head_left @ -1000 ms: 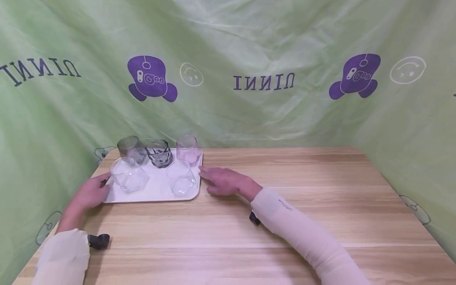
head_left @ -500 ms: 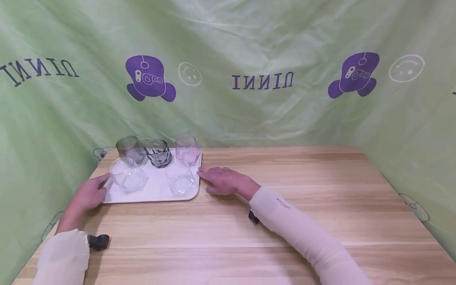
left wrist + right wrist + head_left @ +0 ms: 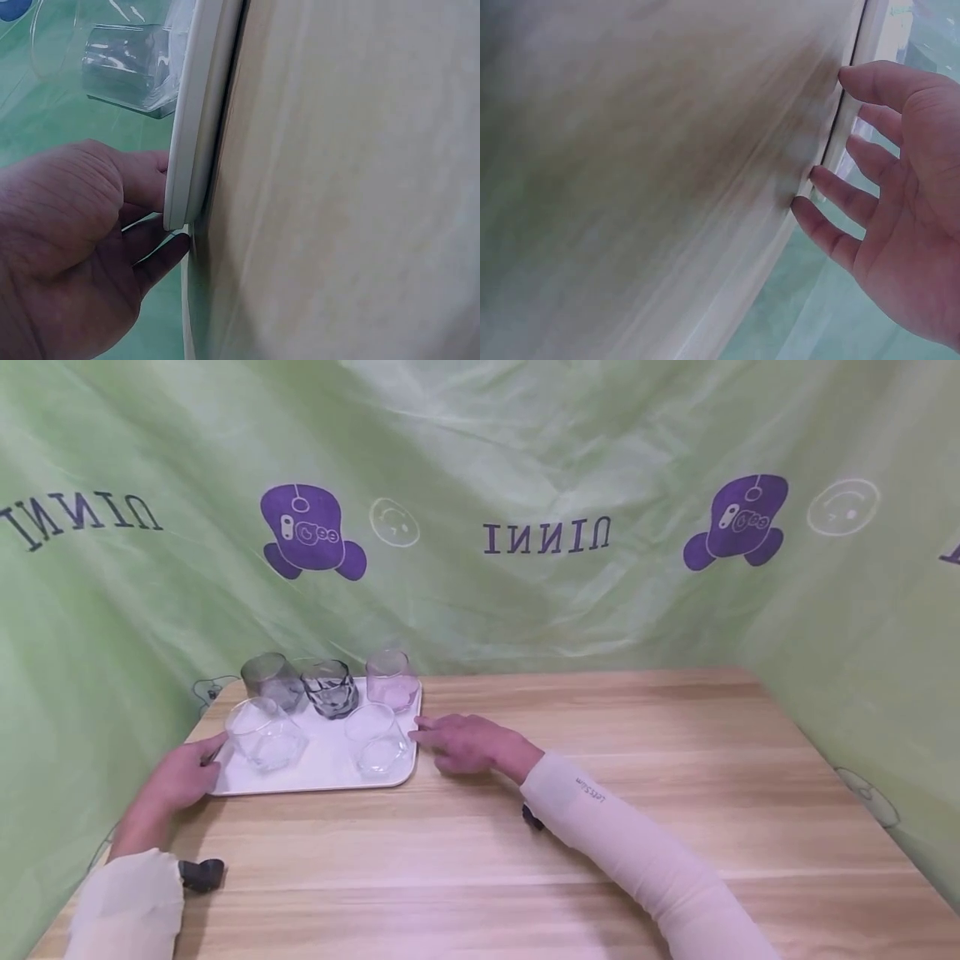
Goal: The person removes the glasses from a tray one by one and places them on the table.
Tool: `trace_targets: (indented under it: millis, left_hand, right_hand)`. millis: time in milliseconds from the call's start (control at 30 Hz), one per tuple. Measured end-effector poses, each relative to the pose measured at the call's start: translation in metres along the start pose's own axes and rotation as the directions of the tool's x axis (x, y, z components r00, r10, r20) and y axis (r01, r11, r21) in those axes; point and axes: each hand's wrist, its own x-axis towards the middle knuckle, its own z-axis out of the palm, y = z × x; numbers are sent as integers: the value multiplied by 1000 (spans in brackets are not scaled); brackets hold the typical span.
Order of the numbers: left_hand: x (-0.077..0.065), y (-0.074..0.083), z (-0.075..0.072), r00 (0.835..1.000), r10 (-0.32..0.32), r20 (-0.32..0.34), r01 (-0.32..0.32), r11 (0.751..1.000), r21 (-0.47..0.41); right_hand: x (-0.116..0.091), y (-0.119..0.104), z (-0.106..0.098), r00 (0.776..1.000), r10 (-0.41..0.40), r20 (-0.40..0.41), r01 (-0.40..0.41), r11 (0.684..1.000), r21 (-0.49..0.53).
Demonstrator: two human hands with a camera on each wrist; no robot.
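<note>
A white tray (image 3: pixel 322 768) lies on the table's far left, bearing several tumblers: a smoky grey tumbler (image 3: pixel 272 683), a dark faceted tumbler (image 3: pixel 332 692), a pinkish tumbler (image 3: pixel 392 681), and two clear ones, a left clear tumbler (image 3: pixel 268 739) and a right clear tumbler (image 3: pixel 378 743). My left hand (image 3: pixel 180 777) is at the tray's left end; in the left wrist view a finger (image 3: pixel 142 176) passes behind the rim, its tip hidden. Against the tray's right side, my right hand (image 3: pixel 468 743) touches with fairly straight, spread fingers (image 3: pixel 832 232).
The wooden table (image 3: pixel 600 793) extends to the right and front. Close behind the tray hangs a green curtain (image 3: pixel 480 610) with purple prints, which also borders both sides. Dark wrist cameras (image 3: pixel 202 875) stick out from the sleeves (image 3: pixel 127 902).
The whole head view shifts slightly left and down. My right fingers look a little more spread at the tray's side. Tray and tumblers keep their places on the table.
</note>
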Motion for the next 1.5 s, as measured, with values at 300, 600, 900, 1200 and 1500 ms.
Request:
trace_targets:
  millis: [300, 600, 900, 1200, 1500]
  left_hand:
    - [1, 2, -5, 999, -5, 34, 4, 1000, 26]
    - [0, 1, -4, 999, 3, 45, -6, 998, 55]
    - [-2, 15, 4, 994, 88, 58, -94, 990, 107]
    - [-2, 50, 18, 987, 143, 79, -152, 980, 131]
    - [5, 80, 31, 976, 200, 80, -210, 969, 130]
  right_hand:
    - [-4, -3, -1, 1000, 15, 3, -15, 999, -42]
    - [-7, -2, -3, 999, 39, 32, -38, 999, -16]
    - [-25, 2, 0, 996, 86, 40, -87, 996, 20]
    - [-57, 12, 0, 989, 137, 48, -140, 987, 74]
    - [-89, 24, 2, 980, 195, 36, -198, 975, 105]
